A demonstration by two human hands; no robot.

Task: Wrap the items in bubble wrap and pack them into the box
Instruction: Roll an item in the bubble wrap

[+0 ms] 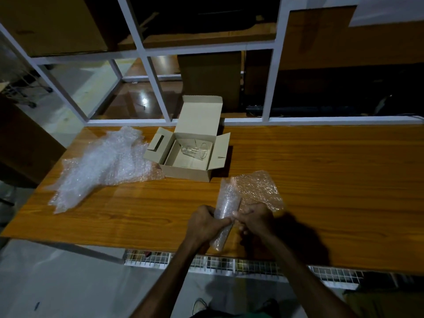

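Note:
A long roll of bubble wrap [226,203] lies on the wooden table [321,180] near its front edge; what is inside it is hidden. My left hand [204,222] grips the roll from the left. My right hand [254,216] holds it from the right with curled fingers, over the loose end of the sheet [257,189] that spreads out to the right. Behind them stands an open cardboard box [190,171] with its lid up. A clear drinking glass [195,150] lies on its side inside the box, unwrapped.
A large crumpled heap of bubble wrap [103,164] covers the table's left part. A white metal frame [156,88] runs along the back edge, with cardboard cartons [210,79] behind it. A wire tray [229,265] hangs under the front edge.

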